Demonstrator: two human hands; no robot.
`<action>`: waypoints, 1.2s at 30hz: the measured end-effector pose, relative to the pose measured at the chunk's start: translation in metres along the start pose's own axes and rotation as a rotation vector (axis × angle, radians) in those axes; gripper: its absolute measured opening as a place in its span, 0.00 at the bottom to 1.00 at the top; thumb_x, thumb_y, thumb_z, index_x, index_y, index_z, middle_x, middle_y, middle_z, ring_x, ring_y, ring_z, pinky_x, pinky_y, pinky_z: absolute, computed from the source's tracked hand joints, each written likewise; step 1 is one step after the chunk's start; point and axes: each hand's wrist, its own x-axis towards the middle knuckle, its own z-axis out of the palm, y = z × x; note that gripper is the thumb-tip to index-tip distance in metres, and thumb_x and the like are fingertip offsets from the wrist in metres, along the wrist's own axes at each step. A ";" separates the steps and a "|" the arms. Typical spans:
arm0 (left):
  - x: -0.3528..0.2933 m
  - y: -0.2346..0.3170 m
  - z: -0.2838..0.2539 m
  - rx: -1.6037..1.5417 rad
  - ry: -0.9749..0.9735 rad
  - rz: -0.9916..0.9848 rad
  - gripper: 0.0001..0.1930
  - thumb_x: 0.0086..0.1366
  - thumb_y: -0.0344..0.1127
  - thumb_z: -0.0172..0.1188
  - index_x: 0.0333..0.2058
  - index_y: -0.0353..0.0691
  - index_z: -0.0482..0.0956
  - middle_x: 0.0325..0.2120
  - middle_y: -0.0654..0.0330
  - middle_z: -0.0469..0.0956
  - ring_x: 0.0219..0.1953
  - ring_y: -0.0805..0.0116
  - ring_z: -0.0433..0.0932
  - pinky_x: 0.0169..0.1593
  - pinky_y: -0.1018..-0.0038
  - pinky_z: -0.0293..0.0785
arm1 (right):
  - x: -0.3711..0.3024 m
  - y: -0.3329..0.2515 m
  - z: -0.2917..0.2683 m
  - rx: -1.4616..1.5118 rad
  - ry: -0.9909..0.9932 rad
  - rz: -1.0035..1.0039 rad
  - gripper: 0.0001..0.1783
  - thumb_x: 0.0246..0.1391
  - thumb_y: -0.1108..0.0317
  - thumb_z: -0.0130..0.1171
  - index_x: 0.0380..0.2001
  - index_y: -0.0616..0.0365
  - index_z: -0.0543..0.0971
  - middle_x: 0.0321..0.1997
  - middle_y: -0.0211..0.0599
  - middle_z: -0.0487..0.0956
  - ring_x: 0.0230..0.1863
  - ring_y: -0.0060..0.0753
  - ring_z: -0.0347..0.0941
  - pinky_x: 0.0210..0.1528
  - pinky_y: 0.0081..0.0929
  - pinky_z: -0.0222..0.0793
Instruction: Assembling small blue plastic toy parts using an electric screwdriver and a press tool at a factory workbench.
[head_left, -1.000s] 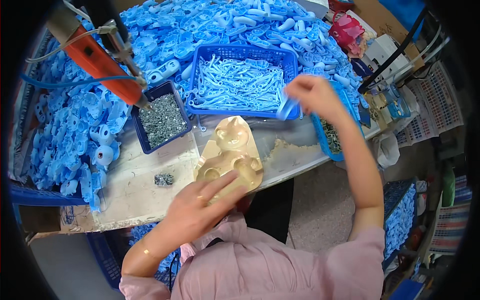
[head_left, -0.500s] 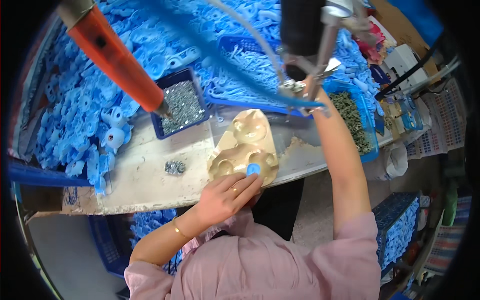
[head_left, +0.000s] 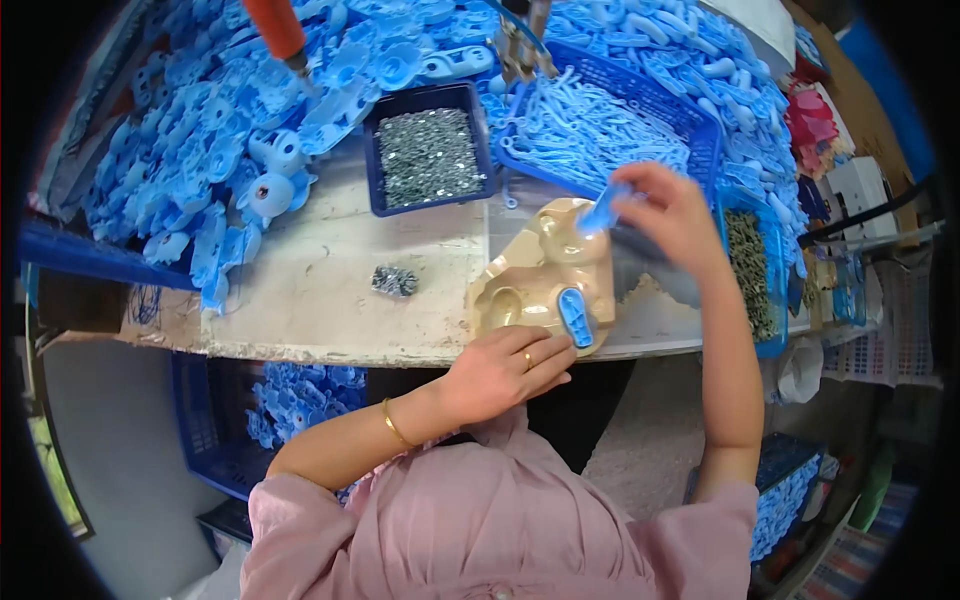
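A glossy beige moulded holder (head_left: 535, 285) with rounded hollows lies at the table's near edge. An elongated blue plastic piece (head_left: 575, 317) sits in its near right hollow. My left hand (head_left: 508, 372) rests on the holder's near rim, fingers stretched out and their tips beside that piece. Over the holder's far end, my right hand (head_left: 672, 212) pinches another blue plastic piece (head_left: 603, 210), blurred by motion, so its exact shape is unclear. A small heap of screws (head_left: 394, 281) lies left of the holder.
A dark blue tray of small metal screws (head_left: 428, 150) stands beyond the heap. A blue basket (head_left: 520, 150) holds thin blue parts. Blue plastic shells (head_left: 200, 130) pile at left. An orange tool (head_left: 275, 28) and a metal tool head (head_left: 522, 45) hang above. At right is a lighter blue tub (head_left: 770, 330).
My right hand has come down from the hanging black tool to the holder, now with a blue piece. My left fingers uncover more of the seated piece. The whole view has shifted.
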 end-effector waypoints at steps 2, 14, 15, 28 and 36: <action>-0.009 -0.002 -0.017 0.026 0.019 0.018 0.17 0.57 0.35 0.71 0.46 0.41 0.82 0.44 0.62 0.82 0.41 0.64 0.82 0.42 0.70 0.81 | -0.023 -0.020 0.041 -0.040 -0.199 -0.098 0.13 0.56 0.73 0.66 0.45 0.61 0.81 0.42 0.35 0.83 0.40 0.24 0.80 0.45 0.24 0.76; -0.069 -0.101 -0.124 0.497 0.275 -0.429 0.14 0.58 0.26 0.66 0.44 0.42 0.81 0.44 0.57 0.83 0.48 0.55 0.79 0.53 0.60 0.73 | -0.048 -0.017 0.105 -0.548 -0.359 -0.569 0.11 0.48 0.74 0.67 0.38 0.59 0.84 0.46 0.36 0.83 0.52 0.44 0.77 0.49 0.38 0.75; -0.074 -0.120 -0.138 0.596 0.347 -0.481 0.15 0.58 0.27 0.65 0.45 0.43 0.80 0.45 0.57 0.82 0.46 0.53 0.78 0.51 0.59 0.73 | -0.050 -0.017 0.104 -0.522 -0.361 -0.506 0.11 0.49 0.74 0.67 0.38 0.59 0.84 0.47 0.37 0.83 0.51 0.44 0.77 0.50 0.37 0.75; -0.061 -0.216 -0.255 0.970 0.412 -0.834 0.12 0.66 0.39 0.63 0.45 0.41 0.81 0.42 0.59 0.82 0.48 0.56 0.75 0.50 0.59 0.71 | -0.059 -0.032 0.106 -0.425 -0.198 -0.424 0.08 0.53 0.77 0.65 0.38 0.60 0.84 0.45 0.40 0.83 0.44 0.39 0.81 0.44 0.33 0.77; -0.091 -0.120 -0.208 -0.966 1.278 -0.520 0.20 0.73 0.41 0.48 0.55 0.31 0.73 0.56 0.53 0.76 0.57 0.59 0.75 0.61 0.62 0.69 | -0.064 -0.047 0.142 -0.007 -0.272 -0.136 0.23 0.56 0.77 0.64 0.55 0.63 0.76 0.56 0.41 0.79 0.56 0.34 0.76 0.56 0.32 0.72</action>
